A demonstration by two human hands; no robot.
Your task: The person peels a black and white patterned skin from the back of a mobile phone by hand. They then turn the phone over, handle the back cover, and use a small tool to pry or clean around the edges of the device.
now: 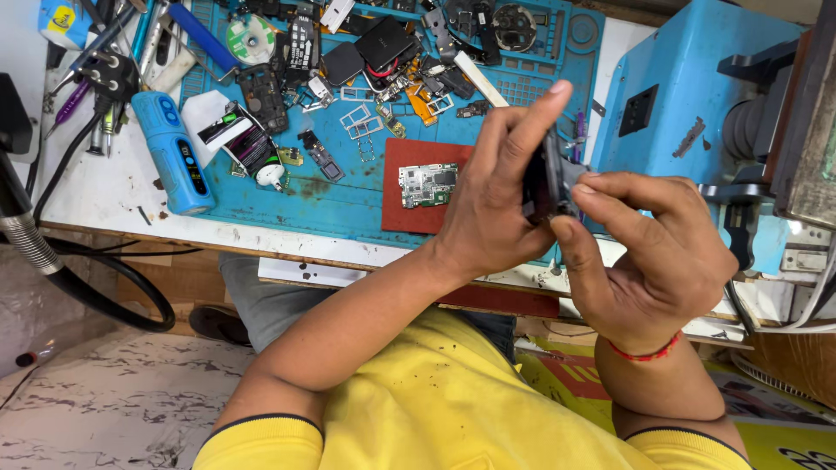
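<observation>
Both hands up over the near edge of the mat point(348, 209): left hand point(492, 204) clamped round a dark phone frame point(544, 183), right hand point(662, 261) pinching its near corner. Circuit board point(427, 184) already out, lying on the red pad point(409, 209). Far left, blue cylinder point(178, 157) with a dark label strip.

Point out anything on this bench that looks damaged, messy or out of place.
The blue work mat is stained and strewn with loose phone parts, metal frames and covers. A bare circuit board lies on a red pad. Both hands, left hand and right hand, grip a dark phone body above the bench; nothing looks spilled.
</observation>
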